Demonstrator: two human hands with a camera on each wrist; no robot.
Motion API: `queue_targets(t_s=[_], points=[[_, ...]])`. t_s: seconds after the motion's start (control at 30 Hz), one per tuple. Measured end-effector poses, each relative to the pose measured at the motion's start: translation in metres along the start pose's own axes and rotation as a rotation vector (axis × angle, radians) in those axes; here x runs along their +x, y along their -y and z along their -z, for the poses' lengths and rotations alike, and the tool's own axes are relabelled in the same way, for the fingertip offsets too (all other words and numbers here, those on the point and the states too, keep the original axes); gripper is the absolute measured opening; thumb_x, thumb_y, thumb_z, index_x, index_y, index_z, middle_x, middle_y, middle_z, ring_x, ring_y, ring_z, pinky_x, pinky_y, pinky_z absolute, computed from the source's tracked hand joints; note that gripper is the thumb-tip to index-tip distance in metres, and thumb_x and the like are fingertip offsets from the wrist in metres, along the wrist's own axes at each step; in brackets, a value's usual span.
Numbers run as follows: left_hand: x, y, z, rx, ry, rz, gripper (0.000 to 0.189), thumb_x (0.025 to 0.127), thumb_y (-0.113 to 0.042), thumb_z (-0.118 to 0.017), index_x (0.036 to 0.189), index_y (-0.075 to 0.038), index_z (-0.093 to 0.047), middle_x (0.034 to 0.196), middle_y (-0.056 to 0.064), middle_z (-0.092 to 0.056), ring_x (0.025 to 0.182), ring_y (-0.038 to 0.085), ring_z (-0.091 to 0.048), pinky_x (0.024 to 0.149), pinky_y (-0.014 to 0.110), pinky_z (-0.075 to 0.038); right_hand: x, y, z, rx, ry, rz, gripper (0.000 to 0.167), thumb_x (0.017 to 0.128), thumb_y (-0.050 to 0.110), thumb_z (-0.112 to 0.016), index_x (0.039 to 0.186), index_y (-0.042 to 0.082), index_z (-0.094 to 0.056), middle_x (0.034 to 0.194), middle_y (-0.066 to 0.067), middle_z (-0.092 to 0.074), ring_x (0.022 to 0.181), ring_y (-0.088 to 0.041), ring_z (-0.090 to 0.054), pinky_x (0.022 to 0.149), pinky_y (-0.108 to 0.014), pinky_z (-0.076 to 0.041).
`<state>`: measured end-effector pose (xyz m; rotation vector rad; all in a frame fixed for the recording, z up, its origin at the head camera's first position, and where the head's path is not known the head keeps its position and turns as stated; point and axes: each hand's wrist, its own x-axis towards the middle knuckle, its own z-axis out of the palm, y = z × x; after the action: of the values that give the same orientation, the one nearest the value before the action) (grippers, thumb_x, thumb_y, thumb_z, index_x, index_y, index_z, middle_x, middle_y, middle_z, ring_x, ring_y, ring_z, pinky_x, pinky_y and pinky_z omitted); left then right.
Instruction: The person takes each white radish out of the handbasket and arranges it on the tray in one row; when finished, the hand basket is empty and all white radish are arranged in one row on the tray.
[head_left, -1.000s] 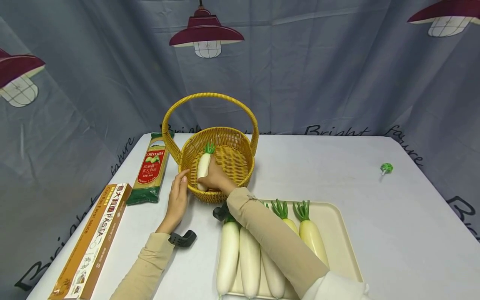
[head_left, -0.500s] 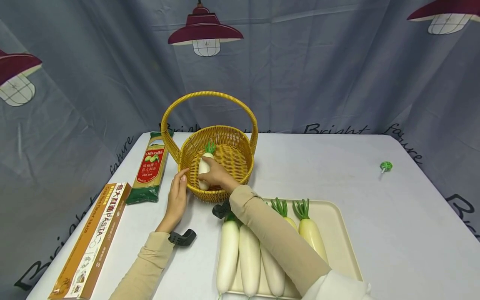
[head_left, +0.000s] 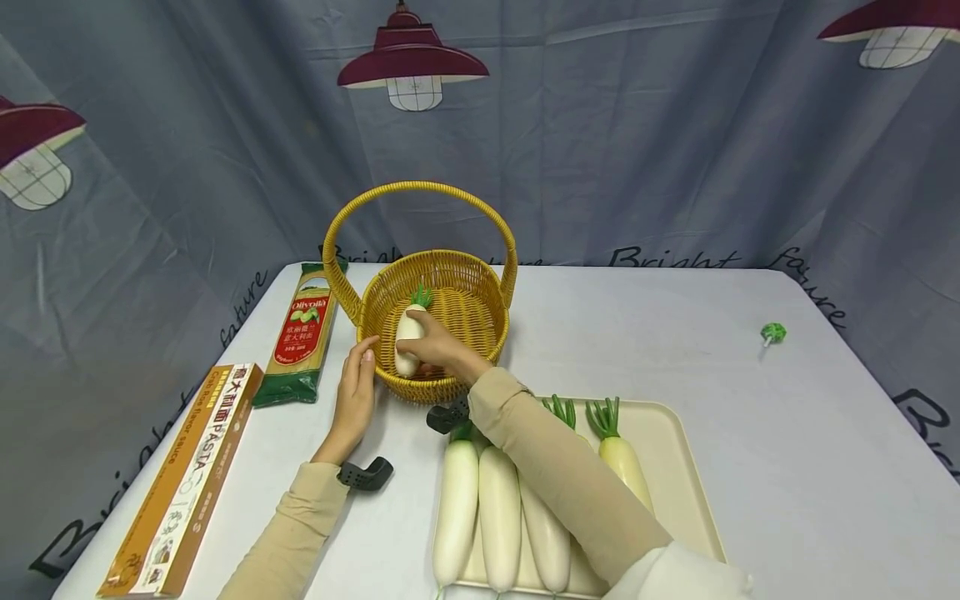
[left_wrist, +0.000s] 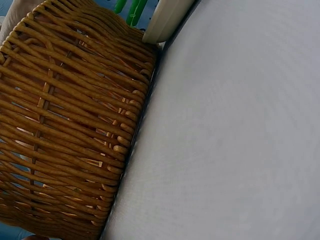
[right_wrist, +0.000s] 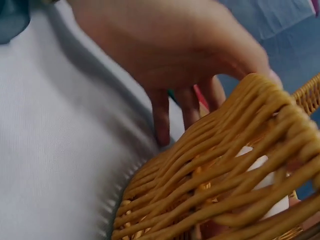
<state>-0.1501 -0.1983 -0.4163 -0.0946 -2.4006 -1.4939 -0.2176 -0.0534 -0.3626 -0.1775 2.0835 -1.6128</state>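
A white radish (head_left: 410, 337) with a green top lies in the yellow wicker basket (head_left: 501, 333), at its left side. My right hand (head_left: 442, 348) reaches over the front rim and grips this radish; some fingers are hidden beneath it. Fingers extended, my left hand (head_left: 355, 404) rests against the left outer side of the basket. The right wrist view shows the left hand (right_wrist: 175, 45) beside the weave (right_wrist: 215, 165), with a white patch of radish behind it. Basket weave (left_wrist: 70, 115) fills the left part of the left wrist view.
Several white radishes (head_left: 501, 521) lie on a cream tray (head_left: 678, 483), partly under my right forearm. Left of the basket are a spaghetti packet (head_left: 302, 342) and a long pasta box (head_left: 183, 483). A green lollipop (head_left: 772, 334) lies far right. The basket's tall handle (head_left: 420, 187) arches overhead.
My right hand has shifted its hold on the radish inside the basket, and the right forearm has moved slightly right. The left hand stays against the basket.
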Motion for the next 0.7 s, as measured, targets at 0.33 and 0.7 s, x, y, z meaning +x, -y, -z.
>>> queue_targets(t_s=[0.33,0.7], points=[[-0.001,-0.001,-0.001,0.001,0.013,0.011,0.045,0.099,-0.038,-0.023,0.133,-0.013,-0.038,0.14,0.011,-0.035,0.134,0.025,-0.029,0.11,0.044,-0.024,-0.002,-0.002,0.007,0.224,0.053,-0.018,0.068,0.085,0.01,-0.054,0.143,0.025,-0.021,0.134,-0.022,-0.033,0.075,-0.024,-0.059,0.083,-0.047,-0.051],[-0.001,-0.001,0.0,0.002,0.013,0.012,0.045,0.099,-0.039,-0.023,0.134,-0.013,-0.038,0.14,0.012,-0.035,0.134,0.026,-0.028,0.11,0.045,-0.024,-0.019,-0.001,0.03,0.412,0.189,0.071,0.064,0.087,0.01,-0.049,0.141,0.031,-0.022,0.129,-0.021,-0.04,0.09,-0.023,-0.058,0.094,-0.048,-0.045]])
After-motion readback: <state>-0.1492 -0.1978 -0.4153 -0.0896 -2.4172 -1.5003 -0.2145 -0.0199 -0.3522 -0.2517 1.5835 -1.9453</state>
